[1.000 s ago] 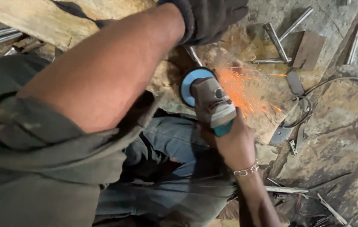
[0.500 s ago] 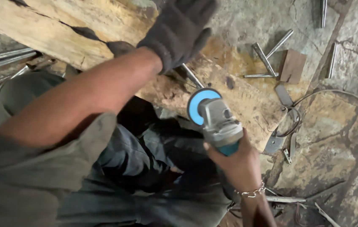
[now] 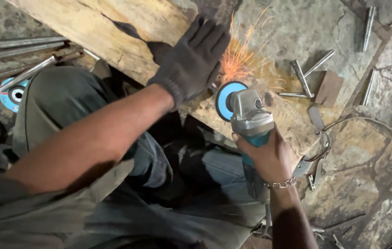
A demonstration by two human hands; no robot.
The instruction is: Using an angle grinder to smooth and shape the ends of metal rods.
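While sparks fly, grinder (image 3: 246,117) gripped within right-hand fingers (image 3: 242,140).

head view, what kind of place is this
Likely a rough metalwork shop on a stone floor: the right hand runs an angle grinder throwing sparks, with spare grinding discs and cut metal rods scattered about.

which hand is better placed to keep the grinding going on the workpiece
Right, probably. The bare right hand grips the teal and grey angle grinder, its blue disc throwing orange sparks. The dark-gloved left hand lies flat on the wooden beam, holding no tool.
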